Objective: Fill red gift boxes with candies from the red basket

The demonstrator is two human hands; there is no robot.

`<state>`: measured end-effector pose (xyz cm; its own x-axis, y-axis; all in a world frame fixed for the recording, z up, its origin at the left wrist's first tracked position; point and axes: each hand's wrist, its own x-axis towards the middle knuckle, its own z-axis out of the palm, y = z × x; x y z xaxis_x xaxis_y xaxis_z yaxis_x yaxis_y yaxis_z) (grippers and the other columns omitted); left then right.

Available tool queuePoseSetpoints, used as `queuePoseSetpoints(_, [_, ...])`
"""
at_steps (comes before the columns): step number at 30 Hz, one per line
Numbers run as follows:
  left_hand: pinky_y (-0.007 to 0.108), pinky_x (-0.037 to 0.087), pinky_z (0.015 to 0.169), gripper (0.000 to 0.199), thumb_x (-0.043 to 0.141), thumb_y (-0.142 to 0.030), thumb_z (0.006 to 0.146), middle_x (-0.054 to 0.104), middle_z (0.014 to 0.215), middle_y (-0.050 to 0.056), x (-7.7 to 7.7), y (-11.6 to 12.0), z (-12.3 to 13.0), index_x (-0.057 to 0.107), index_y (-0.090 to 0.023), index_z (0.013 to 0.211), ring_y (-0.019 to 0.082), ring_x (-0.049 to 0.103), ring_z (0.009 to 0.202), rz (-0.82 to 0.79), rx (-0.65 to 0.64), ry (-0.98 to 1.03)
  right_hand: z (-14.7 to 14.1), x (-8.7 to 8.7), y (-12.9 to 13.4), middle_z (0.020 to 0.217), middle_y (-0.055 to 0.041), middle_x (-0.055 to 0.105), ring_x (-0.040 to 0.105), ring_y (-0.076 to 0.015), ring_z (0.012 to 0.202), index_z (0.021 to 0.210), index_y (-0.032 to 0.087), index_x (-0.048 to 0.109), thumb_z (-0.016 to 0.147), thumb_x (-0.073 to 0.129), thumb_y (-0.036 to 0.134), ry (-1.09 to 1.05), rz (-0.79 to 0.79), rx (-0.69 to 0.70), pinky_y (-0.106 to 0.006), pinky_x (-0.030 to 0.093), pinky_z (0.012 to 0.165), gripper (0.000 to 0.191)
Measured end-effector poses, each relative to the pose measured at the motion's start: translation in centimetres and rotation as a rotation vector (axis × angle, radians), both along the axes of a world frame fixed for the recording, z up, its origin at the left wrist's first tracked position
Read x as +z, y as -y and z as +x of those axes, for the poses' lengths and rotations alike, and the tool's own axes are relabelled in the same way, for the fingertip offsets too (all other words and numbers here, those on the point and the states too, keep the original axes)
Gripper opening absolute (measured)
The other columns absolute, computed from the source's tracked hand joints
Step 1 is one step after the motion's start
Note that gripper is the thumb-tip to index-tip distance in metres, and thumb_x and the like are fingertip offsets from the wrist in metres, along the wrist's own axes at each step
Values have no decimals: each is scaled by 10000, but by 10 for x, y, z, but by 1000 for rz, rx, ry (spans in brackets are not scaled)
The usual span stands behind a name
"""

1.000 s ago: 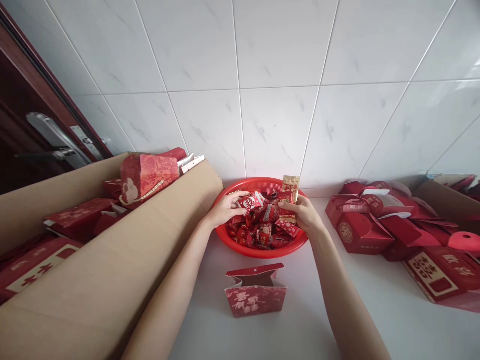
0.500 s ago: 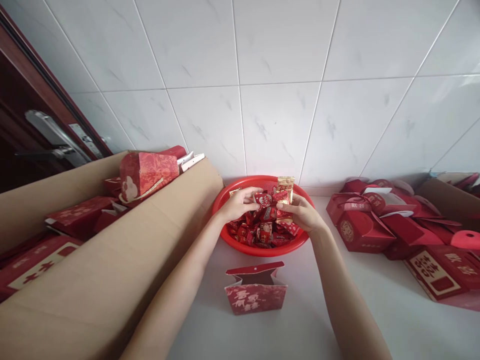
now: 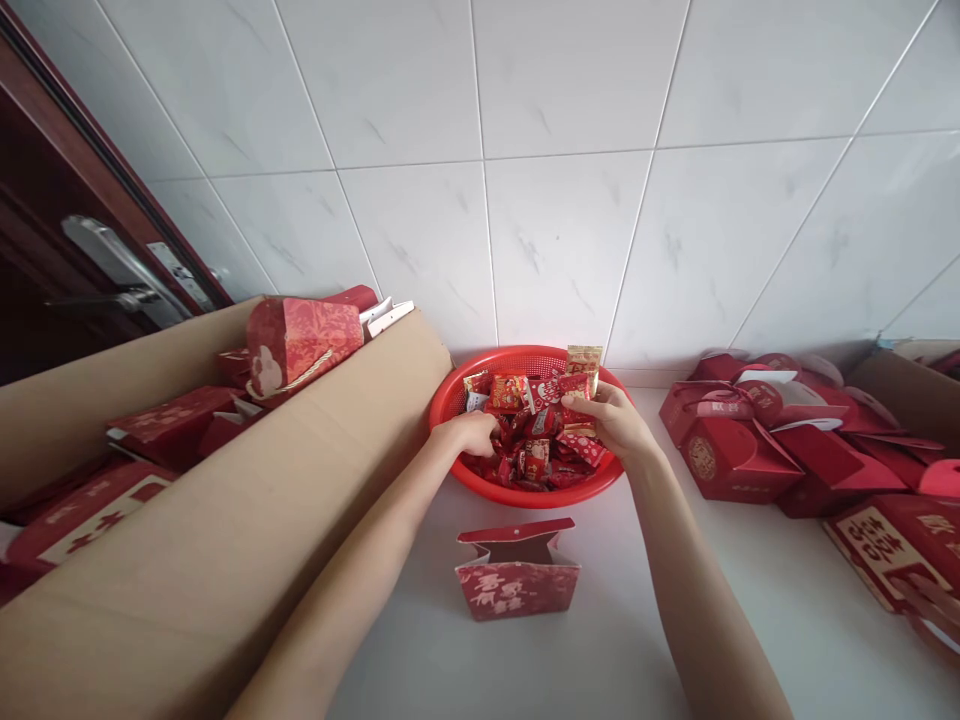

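Observation:
A red plastic basket (image 3: 517, 495) holds many small wrapped candies (image 3: 536, 457), mostly red. My left hand (image 3: 475, 433) reaches in at the basket's left side, its fingers curled down among the wrappers; the fingertips are hidden. Over the right side, my right hand (image 3: 616, 418) is closed on wrapped candies, among them a tall gold packet (image 3: 585, 362) and a red one (image 3: 574, 386). In front of the basket stands a red paper gift box (image 3: 519, 590) with its top open.
On the left is a long cardboard carton (image 3: 300, 470) with red gift boxes (image 3: 304, 340) inside. Folded red boxes (image 3: 739, 460) crowd the right side of the white tabletop (image 3: 600, 650). A tiled wall (image 3: 562, 250) rises behind; a door handle (image 3: 127, 270) shows at far left.
My left hand has left the red candy packet beside my right hand and dipped lower left into the pile. My right hand keeps its packets, and the view has shifted slightly.

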<state>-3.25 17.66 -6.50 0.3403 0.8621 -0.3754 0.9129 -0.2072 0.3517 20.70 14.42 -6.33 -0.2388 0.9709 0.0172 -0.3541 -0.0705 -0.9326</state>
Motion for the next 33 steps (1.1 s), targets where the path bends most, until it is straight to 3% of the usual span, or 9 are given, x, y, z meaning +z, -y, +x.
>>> queuePoseSetpoints(5, [301, 486, 675, 276, 709, -122, 542, 678, 619, 8, -3, -3, -2, 775, -214, 794, 240, 665, 694, 8, -6, 64, -1, 0, 1, 829, -33, 765, 704, -198, 672, 803, 199, 724, 552, 911, 344, 9, 1, -10, -296, 575, 591, 345])
queuePoseSetpoints(10, [286, 513, 735, 366, 683, -250, 717, 736, 823, 35, 0, -2, -10, 748, -162, 1066, 210, 676, 805, 76, 93, 491, -1, -3, -2, 834, -33, 765, 711, -202, 699, 806, 198, 730, 567, 906, 336, -1, 11, -18, -302, 586, 624, 327])
queuePoseSetpoints(15, [321, 518, 818, 482, 678, -315, 778, 714, 862, 41, 2, 3, -12, 669, -140, 1227, 195, 667, 843, 80, 54, 718, -1, -6, -4, 838, -33, 766, 707, -196, 684, 814, 196, 736, 587, 896, 341, -7, 28, -14, -296, 581, 600, 313])
queuePoseSetpoints(23, [395, 523, 971, 470, 762, -420, 729, 712, 1201, 124, 9, 17, -14, 722, -139, 1105, 276, 651, 1111, 114, 121, 876, -1, -4, -2, 844, -43, 767, 713, -204, 700, 827, 188, 730, 577, 897, 347, 18, 5, -32, -304, 591, 614, 340])
queuePoseSetpoints(29, [367, 602, 794, 500, 809, -424, 679, 708, 1045, 84, 11, 32, -10, 713, -155, 1091, 231, 678, 931, 150, 220, 1144, -1, -3, -2, 840, -39, 764, 707, -193, 688, 831, 179, 723, 572, 906, 329, -21, 5, -9, -296, 590, 610, 351])
queuePoseSetpoints(33, [286, 586, 698, 384, 837, -386, 648, 668, 852, 29, 20, 46, -4, 731, -166, 944, 182, 658, 817, 297, 248, 1257, -1, 1, -1, 812, -35, 756, 699, -184, 669, 824, 169, 727, 556, 916, 301, -88, 3, -4, -291, 588, 602, 354])
